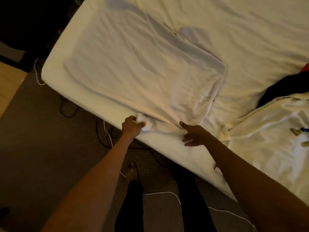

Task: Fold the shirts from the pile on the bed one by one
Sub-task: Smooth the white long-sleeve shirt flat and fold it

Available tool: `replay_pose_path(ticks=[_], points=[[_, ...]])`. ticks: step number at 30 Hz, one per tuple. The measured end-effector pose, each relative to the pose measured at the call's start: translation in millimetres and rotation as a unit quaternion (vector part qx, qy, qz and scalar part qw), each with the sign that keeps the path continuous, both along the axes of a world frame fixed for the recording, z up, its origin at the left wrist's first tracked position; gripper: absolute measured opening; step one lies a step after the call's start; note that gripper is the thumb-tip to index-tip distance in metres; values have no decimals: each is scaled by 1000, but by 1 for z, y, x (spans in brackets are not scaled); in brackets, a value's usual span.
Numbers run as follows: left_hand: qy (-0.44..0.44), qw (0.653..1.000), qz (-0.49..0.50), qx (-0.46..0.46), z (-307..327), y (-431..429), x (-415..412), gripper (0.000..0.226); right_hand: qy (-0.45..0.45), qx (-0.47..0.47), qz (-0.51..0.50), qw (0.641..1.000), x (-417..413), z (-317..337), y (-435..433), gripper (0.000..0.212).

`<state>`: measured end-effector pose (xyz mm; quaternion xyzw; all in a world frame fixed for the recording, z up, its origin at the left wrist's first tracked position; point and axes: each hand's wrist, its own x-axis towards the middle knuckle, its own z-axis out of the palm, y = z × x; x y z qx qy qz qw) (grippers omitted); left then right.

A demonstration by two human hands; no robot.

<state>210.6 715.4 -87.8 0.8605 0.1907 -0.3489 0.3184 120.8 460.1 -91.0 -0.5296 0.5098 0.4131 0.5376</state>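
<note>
White shirt (142, 72) blends into sheet (242, 22); left hand (133, 125) fingers pinch hem (145, 126), right hand (194, 135) fingers splayed; pile (270, 128) cropped.

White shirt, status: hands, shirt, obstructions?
Left hand pinches hem corner. Right hand open at hem. White shirt spread on bed. Pile beside it, right.

The pile (270, 141) is cut off by the right frame edge. A dark garment (282, 91) is partly covered by its white fabric. Small items (295, 131) on it are too small to identify.
</note>
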Motion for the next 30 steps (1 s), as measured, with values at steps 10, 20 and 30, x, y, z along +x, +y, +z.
replay_pose_path(ticks=[10, 20, 30], points=[[160, 974, -112, -118, 6, 50, -57, 40, -63, -22, -303, 951, -33, -4, 82, 51], [121, 987, -18, -107, -14, 67, -23, 52, -97, -88, -460, 878, -44, -11, 110, 17], [129, 988, -10, -82, -36, 55, -43, 42, -135, -40, -359, 923, -77, -20, 120, 40]])
